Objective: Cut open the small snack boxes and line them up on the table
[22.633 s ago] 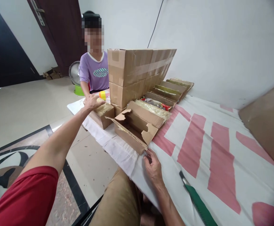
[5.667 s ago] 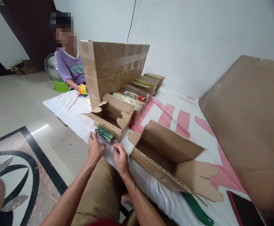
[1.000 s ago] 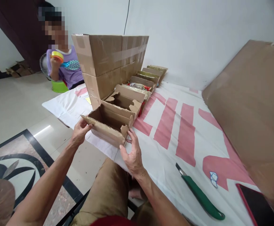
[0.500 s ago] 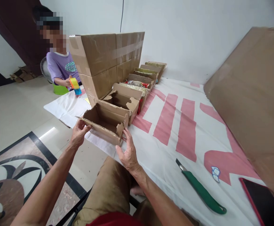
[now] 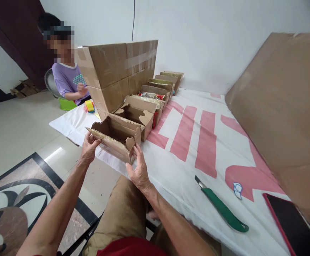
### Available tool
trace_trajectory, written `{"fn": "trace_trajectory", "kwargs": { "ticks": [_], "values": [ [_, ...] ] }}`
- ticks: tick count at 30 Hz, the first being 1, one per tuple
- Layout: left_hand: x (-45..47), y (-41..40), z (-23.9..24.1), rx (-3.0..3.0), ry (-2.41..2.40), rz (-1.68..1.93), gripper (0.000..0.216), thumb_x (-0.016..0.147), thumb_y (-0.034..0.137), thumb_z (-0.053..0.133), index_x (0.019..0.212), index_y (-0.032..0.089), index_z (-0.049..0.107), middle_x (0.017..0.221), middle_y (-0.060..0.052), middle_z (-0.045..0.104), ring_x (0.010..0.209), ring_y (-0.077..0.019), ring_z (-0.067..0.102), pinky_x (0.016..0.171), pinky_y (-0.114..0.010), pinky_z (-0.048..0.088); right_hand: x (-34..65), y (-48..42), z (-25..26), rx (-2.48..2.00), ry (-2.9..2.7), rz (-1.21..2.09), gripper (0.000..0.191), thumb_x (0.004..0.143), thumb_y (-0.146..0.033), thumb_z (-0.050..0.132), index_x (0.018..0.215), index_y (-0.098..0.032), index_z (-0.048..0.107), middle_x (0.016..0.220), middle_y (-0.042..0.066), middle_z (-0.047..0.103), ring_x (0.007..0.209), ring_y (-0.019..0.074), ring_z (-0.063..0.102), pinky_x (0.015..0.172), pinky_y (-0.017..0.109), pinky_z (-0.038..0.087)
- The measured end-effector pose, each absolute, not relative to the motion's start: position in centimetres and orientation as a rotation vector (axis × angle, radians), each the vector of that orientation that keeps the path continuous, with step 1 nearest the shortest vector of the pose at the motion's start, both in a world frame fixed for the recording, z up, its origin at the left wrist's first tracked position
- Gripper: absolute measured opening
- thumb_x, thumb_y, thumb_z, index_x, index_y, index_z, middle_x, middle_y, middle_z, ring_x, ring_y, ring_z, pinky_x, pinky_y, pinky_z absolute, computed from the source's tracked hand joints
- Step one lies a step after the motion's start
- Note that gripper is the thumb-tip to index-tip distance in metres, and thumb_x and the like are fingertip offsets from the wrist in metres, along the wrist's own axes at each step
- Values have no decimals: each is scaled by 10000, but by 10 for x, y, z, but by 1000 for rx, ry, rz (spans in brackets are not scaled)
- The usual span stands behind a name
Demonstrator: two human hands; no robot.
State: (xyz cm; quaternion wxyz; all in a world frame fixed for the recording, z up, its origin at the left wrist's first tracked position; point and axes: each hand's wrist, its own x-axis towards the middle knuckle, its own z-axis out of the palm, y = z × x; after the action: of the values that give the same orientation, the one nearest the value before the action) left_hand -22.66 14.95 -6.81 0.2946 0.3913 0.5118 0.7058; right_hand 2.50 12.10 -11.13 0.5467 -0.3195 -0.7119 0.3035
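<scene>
- Head view: the left hand (image 5: pixel 89 147) pinches the left end flap of the open cardboard box (image 5: pixel 117 137). The right hand (image 5: pixel 139 170), fingers spread, seems to press its right end rather than grip it.
- The box sits at the table's (image 5: pixel 186 167) near edge, just in front of a second open box (image 5: pixel 137 115). The step looks like squaring it up, which calls for moving both ends evenly.
- Its mouth faces up, and its long axis runs hand to hand, parallel to the second open box.

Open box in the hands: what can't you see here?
All from the head view:
- Bottom of the open box: hidden by its own front wall, so what is inside cannot be told.
- Dark flat device: cut off by the lower right edge.
- Packets in the far trays: too small to tell apart.
- Blue-and-white scrap on the cloth: too small to read.
</scene>
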Motion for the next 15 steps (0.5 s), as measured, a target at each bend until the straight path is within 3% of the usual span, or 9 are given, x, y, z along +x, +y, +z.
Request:
{"fn": "trace_trajectory", "kwargs": {
  "ticks": [8,12,15],
  "values": [
    [-231,151,-70,1031,1361,1924,625,595,273,814,1189,220,629,1099,-49,725,1047,-217,662,1017,-367,497,16,118,-116,-706,-1670,719,824,820,-111,584,1595,-220,328,1665,158,359,1549,308,359,1234,539,413],
    [-232,156,-74,1063,1390,1891,584,638,361,807,1173,221,620,1109,-62,719,1123,-238,661,1057,-382,492,15,124,-125,-753,-1686,708,809,811,-106,569,1586,-173,346,1653,184,375,1543,301,374,1225,518,430],
    [-226,150,-77,1023,1582,1789,666,714,504,779,1281,224,572,1216,-109,704,1217,-286,646,1092,-442,491,25,123,-135,-833,-1730,738,776,804,-128,592,1558,-159,412,1613,188,447,1507,316,433,1214,522,443]
  ]
}}
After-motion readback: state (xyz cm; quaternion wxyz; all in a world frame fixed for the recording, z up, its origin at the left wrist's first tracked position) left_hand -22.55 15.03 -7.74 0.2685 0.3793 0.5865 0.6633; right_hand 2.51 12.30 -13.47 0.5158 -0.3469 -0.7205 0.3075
